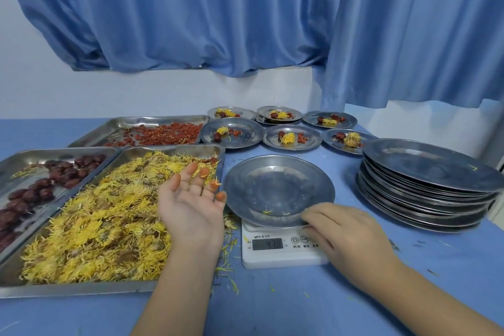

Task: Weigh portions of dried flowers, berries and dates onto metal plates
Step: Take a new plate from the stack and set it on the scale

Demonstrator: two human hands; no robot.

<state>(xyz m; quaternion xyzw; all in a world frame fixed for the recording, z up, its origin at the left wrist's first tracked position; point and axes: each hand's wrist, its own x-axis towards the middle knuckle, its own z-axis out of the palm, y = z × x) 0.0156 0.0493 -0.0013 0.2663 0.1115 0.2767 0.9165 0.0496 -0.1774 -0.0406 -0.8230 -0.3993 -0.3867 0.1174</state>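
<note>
The empty plate (pixel 275 188) is sitting on the scale (pixel 283 253). The right hand (pixel 346 229) is seemingly pinching its near rim, and the left hand (pixel 191 199) is hovering released, palm up, over the flowers (pixel 103 215). Leaning on the rim risks skewing the reading.

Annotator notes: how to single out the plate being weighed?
Find the white scale on the table, right of the flower tray. The plate sits on it, right hand holding its rim. Unlike the filled plates behind and the stack beside, it holds only stray petals.
</note>
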